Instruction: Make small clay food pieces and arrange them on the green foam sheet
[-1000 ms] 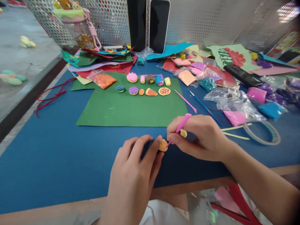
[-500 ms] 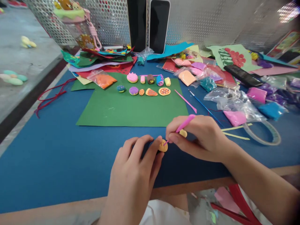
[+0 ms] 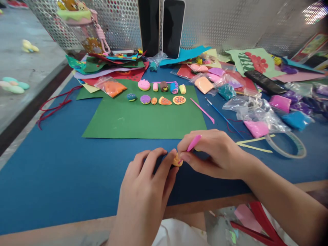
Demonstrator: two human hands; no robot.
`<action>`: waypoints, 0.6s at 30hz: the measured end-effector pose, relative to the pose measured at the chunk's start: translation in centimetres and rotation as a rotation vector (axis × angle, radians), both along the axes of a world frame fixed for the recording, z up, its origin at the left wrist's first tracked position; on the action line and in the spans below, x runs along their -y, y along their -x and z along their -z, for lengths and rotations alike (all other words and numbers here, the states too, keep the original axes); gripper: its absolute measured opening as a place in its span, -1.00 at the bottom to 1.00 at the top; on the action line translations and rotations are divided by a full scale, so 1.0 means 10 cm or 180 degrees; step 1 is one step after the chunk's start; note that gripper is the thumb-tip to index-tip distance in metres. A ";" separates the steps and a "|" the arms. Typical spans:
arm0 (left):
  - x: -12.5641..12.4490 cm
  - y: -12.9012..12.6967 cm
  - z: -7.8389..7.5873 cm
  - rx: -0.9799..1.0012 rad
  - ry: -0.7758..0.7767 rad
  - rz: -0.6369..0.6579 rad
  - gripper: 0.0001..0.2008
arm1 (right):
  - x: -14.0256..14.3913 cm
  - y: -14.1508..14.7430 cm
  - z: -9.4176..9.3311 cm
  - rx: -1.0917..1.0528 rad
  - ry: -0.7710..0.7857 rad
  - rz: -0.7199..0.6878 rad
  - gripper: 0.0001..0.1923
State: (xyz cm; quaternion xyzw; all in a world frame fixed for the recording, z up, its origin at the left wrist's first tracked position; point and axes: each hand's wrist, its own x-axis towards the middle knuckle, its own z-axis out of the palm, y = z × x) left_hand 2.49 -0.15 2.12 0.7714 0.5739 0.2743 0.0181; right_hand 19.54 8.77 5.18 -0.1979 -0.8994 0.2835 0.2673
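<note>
Orange clay piece (image 3: 177, 160) is sitting on the blue mat (image 3: 58, 171), pinched by the left hand (image 3: 146, 191). The right hand (image 3: 215, 153) is gripping a pink tool (image 3: 194, 142), its tip digging in; too much pressure could be squashing or tearing it.

The right hand (image 3: 215, 153) has slid closer to the yellow clay piece (image 3: 177, 160), tilting the pink modelling tool (image 3: 194, 142) lower, its tip now hidden against the clay.

green paper sheet (image 3: 143, 116), clay miniatures (image 3: 159, 94), two phones (image 3: 161, 27), bagged clay (image 3: 256, 128)
</note>
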 end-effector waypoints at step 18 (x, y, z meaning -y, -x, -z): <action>0.00 -0.01 -0.01 -0.0032 0.0038 -0.0036 -0.77 | 0.00 0.03 0.01 -0.0078 -0.0017 -0.0059 -0.89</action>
